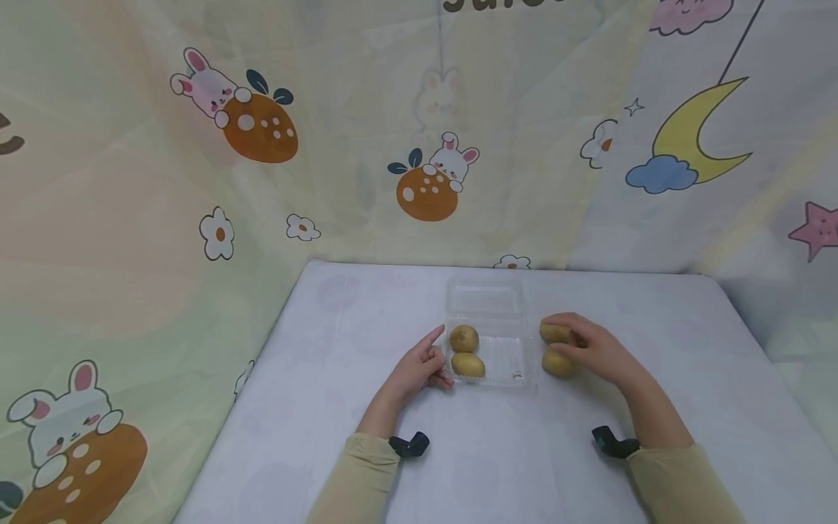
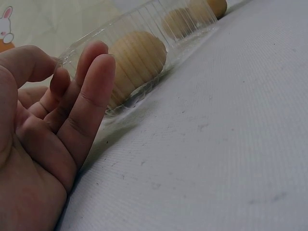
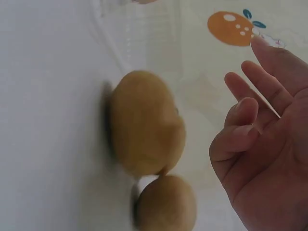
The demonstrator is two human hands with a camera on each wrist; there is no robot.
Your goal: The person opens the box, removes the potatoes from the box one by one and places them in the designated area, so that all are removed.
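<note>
A clear plastic clamshell box (image 1: 507, 360) lies with its lid folded back, and two potatoes sit in its left half, a rear potato (image 1: 464, 338) and a front potato (image 1: 468, 365). My left hand (image 1: 419, 367) is at the box's left side, a finger extended along the edge; in the left wrist view a fingertip meets the rim. Right of the box, my right hand (image 1: 592, 351) hovers over two loose potatoes, a far potato (image 1: 553, 332) and a near potato (image 1: 558, 364). The right wrist view shows its fingers loosely bent, apart from the larger-looking potato (image 3: 144, 122).
The box's lid (image 1: 486, 298) lies toward the back of the white-covered table (image 1: 314, 327). A printed cloth backdrop (image 1: 353, 145) rises behind and to the left of the table. A black wrist device (image 1: 409, 445) is on the left arm, and another device (image 1: 614, 442) on the right.
</note>
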